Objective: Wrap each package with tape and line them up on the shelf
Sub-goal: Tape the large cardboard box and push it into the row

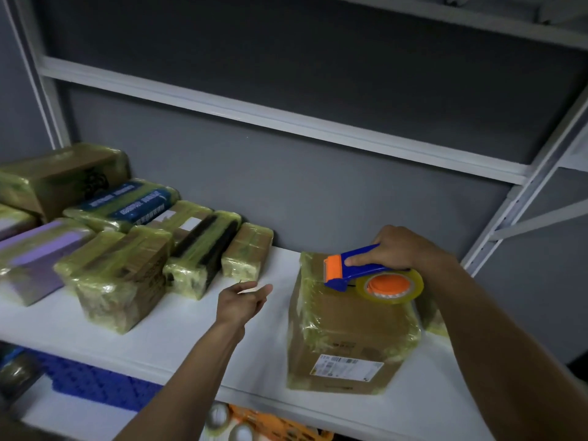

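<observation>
**Taped box on the shelf, dispenser resting on top**

Here, in the head view, a brown cardboard box wrapped in yellowish clear tape (350, 326) stands on the white metal shelf (178, 338), right of centre, a white printed label on its near face. The right hand (401, 249) closes its grip around the handle of a blue and orange tape dispenser (356, 268), which lies on the box's top; its roll of clear tape (389, 286) sits at the near right corner of that top. The left hand (243, 302) hovers open above bare shelf, holding nothing, between the box and the row of tape-wrapped packages (127, 246) lined up to the left. Those packages sit close together, some touching. Below the shelf, a blue plastic crate (95, 383) and an orange basket (280, 424) show; two tape rolls (219, 415) lie by the basket, though what the crate holds cannot be made out.
</observation>
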`<act>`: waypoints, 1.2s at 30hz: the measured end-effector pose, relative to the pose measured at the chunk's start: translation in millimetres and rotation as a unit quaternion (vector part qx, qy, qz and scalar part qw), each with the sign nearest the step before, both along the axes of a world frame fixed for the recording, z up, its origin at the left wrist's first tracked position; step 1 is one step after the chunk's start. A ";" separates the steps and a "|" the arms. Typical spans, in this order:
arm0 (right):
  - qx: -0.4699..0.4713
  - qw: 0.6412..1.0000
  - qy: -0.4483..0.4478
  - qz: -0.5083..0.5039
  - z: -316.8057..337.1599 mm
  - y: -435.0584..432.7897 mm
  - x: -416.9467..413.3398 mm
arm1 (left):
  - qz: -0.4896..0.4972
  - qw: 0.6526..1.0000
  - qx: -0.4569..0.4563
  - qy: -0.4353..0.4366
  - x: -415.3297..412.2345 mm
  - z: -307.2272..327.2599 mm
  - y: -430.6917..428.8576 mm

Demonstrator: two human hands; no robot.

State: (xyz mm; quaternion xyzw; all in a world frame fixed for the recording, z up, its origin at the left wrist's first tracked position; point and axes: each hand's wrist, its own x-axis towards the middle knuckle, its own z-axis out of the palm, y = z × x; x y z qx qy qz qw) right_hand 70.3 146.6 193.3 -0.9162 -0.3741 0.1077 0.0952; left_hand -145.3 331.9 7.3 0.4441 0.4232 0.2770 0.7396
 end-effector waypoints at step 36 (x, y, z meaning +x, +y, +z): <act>0.246 0.966 -0.071 0.043 -46.0 -7.6 10.4 | -0.226 0.958 0.171 0.055 13.9 -3.4 -82.1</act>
